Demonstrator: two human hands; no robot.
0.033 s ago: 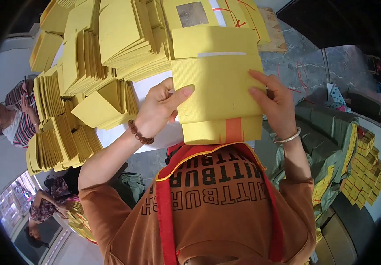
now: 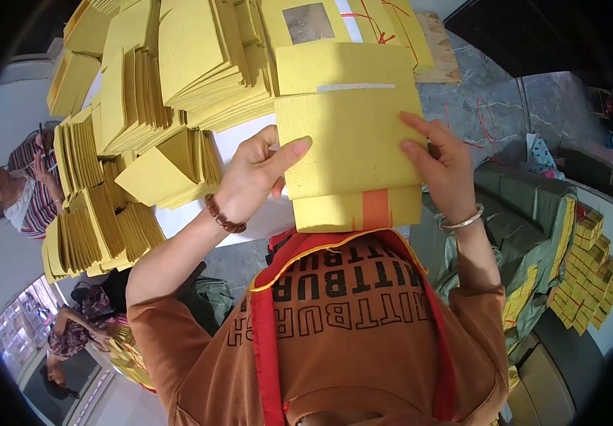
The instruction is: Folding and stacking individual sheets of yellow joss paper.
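In front of my chest is a wad of coarse yellow paper (image 2: 349, 142), its layers overlapping unevenly. A thin white strip crosses its far part, and an orange-red patch (image 2: 375, 207) marks the near layer. My left hand (image 2: 260, 165) grips the left edge, thumb on top and fingers mostly hidden beneath. At the right edge my right hand (image 2: 442, 157) is closed on the same wad, thumb and forefinger lying on its face. How many layers it has, I cannot tell.
Piles of folded yellow paper (image 2: 193, 57) crowd the table at left. Red ties (image 2: 384, 35) cross a yellow bundle at the far side. Green sacking (image 2: 526, 206) and stacked yellow bundles (image 2: 587, 273) stand at right. Two people (image 2: 33, 181) sit or work at left.
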